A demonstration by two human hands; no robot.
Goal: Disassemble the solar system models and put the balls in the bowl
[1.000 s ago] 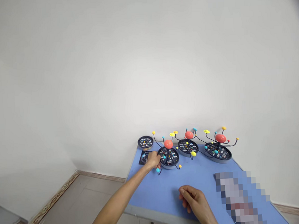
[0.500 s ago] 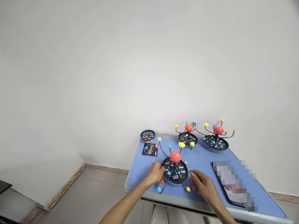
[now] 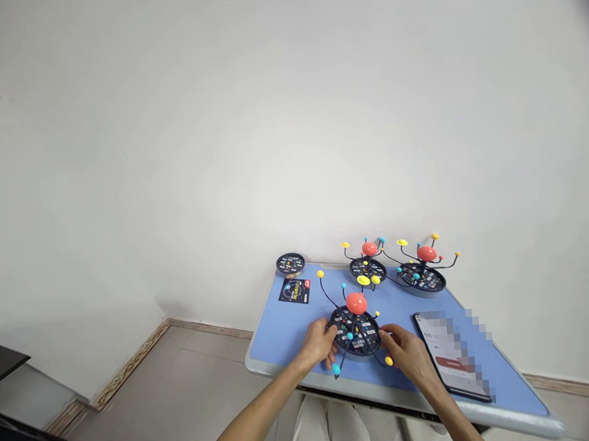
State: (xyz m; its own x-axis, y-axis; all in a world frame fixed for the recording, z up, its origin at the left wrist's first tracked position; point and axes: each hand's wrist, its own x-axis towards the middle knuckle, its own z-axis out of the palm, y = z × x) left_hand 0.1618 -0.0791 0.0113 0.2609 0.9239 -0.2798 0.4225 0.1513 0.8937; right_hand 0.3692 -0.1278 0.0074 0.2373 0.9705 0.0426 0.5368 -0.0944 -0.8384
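A toy planet model (image 3: 356, 328) with a red ball in the middle and little balls on thin black arms sits near the front edge of the blue table (image 3: 281, 321). The left hand (image 3: 321, 344) cups its round base from one side and the right hand (image 3: 406, 352) cups it from the other, fingers curled on the rim. Two more planet toys (image 3: 397, 271) stand at the back by the wall, a phone (image 3: 450, 356) lies just beside the right hand, and a dark card (image 3: 295, 291) and a small round disc (image 3: 290, 263) lie at the far left corner.
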